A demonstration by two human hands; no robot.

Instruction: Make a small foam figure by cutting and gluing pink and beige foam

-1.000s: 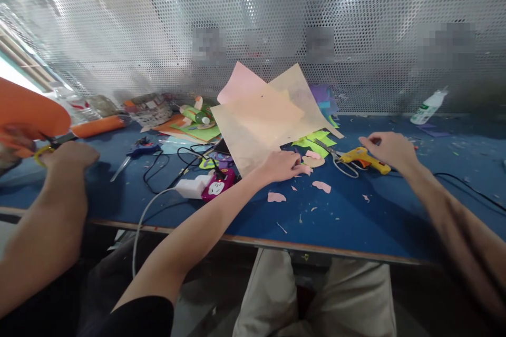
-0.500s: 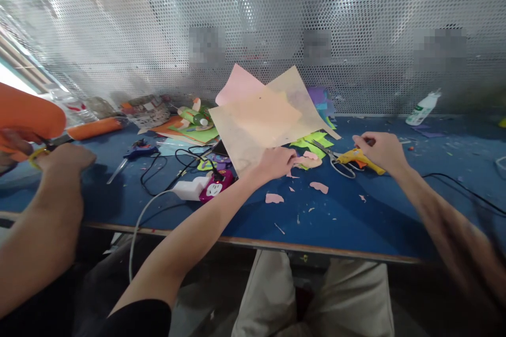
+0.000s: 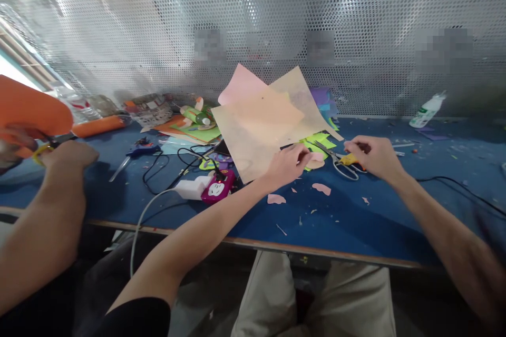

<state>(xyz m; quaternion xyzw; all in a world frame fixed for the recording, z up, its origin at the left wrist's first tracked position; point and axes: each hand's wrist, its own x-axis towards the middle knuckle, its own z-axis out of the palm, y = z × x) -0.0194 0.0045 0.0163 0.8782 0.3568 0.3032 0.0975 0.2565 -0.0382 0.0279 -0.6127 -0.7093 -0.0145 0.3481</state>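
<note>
A: ok so how far along does this look to you?

B: partway, I'd say. Some cutting looks done: there's a pink scrap (image 3: 321,188) and a second pink scrap (image 3: 275,199) loose on the blue table (image 3: 316,229), with tiny bits around them. Those two aren't attached to anything, so whether they're parts or just waste, no idea.

A: and the small tan piece (image 3: 315,164)?

B: right by the fingertips of the left hand (image 3: 288,166), pink paper against it. Can't tell if the pink is stuck down or if those bent fingers actually grip anything.

A: right hand (image 3: 375,155)?

B: over the yellow glue gun (image 3: 350,159), fingers curled in, partly covering it. Can't say whether it's holding it or something small. The metal scissors (image 3: 336,158) lie just beside, in nobody's hand. The big tan sheet (image 3: 245,142) has plenty of uncut area, fwiw.

A: and the orange sheet (image 3: 31,108)?

B: that's a neighbour, scissors in hand (image 3: 71,154).
</note>
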